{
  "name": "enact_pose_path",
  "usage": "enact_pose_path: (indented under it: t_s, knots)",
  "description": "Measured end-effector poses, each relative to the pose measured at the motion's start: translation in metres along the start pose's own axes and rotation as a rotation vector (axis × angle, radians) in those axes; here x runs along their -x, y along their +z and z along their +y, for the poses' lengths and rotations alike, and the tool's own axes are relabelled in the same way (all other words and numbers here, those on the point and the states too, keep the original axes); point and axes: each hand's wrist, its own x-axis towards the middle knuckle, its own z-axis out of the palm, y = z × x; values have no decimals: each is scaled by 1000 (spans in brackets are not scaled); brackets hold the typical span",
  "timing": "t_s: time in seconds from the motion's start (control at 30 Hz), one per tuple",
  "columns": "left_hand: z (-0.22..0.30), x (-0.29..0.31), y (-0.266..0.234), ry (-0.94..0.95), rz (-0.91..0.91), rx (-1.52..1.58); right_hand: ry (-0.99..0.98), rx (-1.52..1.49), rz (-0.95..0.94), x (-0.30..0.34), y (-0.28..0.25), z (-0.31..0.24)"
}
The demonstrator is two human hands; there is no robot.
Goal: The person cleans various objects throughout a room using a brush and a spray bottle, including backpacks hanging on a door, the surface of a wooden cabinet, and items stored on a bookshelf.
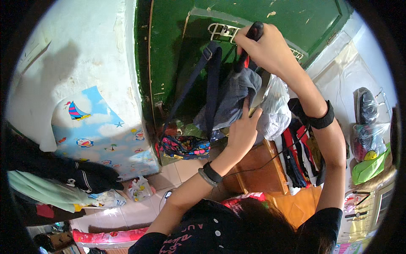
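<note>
High up by the green door, my right hand (265,46) is closed round a thick black object with a red part (255,31); its kind is not clear. Grey denim-like cloth (237,93) hangs right below it, and I cannot tell whether the two are joined. Lower down, my left hand (243,134) is at the cloth's right edge, index finger stretched up against it and another finger apart. A white hook rack (223,30) is fixed to the door behind my right hand. Beside the cloth hangs a dark-blue strap (212,80) with a colourful patterned bag (185,147).
A filled clear plastic bag (275,108) hangs right of the cloth. Several garments (298,154) hang over a wooden piece of furniture (264,169). Clothes (46,186) are piled at the left, near a plastic bag (139,188) on the floor. More bags (368,135) hang at the right wall.
</note>
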Motion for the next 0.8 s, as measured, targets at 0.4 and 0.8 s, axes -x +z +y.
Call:
enact_pose_path:
  t_s: [0.4,0.8]
  knots:
    - [-1,7,0,-9,-11,-31,140,-102,-226,4,2,-13]
    - [-12,40,6,-21,-76,-52,125,-184,-159,55,20,-23]
